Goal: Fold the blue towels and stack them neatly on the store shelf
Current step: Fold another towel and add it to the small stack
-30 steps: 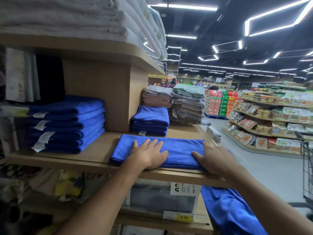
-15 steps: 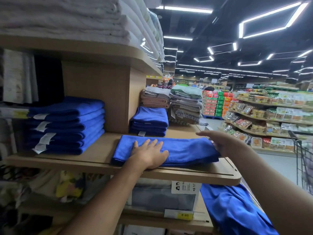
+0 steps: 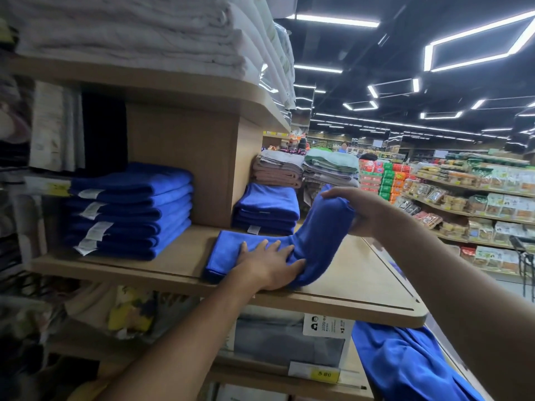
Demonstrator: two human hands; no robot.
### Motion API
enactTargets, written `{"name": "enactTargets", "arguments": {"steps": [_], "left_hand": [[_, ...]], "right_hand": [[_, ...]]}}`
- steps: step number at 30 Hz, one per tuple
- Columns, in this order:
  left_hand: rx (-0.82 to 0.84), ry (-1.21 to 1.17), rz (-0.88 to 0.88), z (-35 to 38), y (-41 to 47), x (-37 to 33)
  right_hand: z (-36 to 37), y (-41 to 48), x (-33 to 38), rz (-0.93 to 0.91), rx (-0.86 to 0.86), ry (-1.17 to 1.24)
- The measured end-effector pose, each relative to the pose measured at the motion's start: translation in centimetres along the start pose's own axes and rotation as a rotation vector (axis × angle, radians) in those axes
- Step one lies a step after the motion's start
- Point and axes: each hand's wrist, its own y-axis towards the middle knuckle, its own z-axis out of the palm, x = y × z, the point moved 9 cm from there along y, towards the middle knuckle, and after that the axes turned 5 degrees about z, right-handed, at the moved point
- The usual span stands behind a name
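Wooden shelf [image 3: 356, 287] bears blue towel [image 3: 228, 250], right end lifted, folding leftward.

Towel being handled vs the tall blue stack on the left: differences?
The handled towel is one piece, mid-fold; the tall stack is several finished folds. The right hand lifts the towel's end while the left hand presses it; the stack lies untouched. The stack shows white tags; the towel none. Both blue, same shelf.

The single head-worn camera looks forward and slightly down, close over the wooden shelf [image 3: 347, 273], aisle far right.
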Motion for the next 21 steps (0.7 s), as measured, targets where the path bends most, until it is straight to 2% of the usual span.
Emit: {"name": "enactTargets", "arguments": {"steps": [2, 5, 7, 10, 12, 14, 17, 21], "left_hand": [[-0.132, -0.123, 0.035, -2.1, -1.0, 0.7], [-0.411, -0.474, 0.024, -5.8, -2.9, 5.2], [-0.57, -0.71, -0.069, -6.9, -4.4, 9.5], [-0.67, -1.225, -0.283, -5.1, -5.8, 14.0], [-0.659, -1.466, -0.327, -3.9, -5.7, 14.7], [-0.645, -1.465, -0.309, -3.9, -5.6, 14.9], [-0.64, -1.335, -0.289, -4.3, -5.6, 14.8], [-0.624, -1.177, -0.274, -4.7, -5.3, 14.5]], "right_hand": [[2.5, 0.8, 1.7, -0.015, -0.006, -0.086], [6.6, 2.3, 3.6, -0.065, 0.013, -0.169], [9.7, 3.2, 4.0, -0.077, 0.038, -0.275], [13.9, 4.5, 2.6, -0.042, 0.029, -0.492], [16.1, 6.0, 0.9, -0.019, 0.027, -0.625], [17.9, 7.6, -0.9, -0.005, 0.032, -0.731], [19.3, 8.4, -3.4, 0.023, 0.051, -0.83], [19.3, 7.5, -4.9, 0.011, 0.125, -0.721]]}}
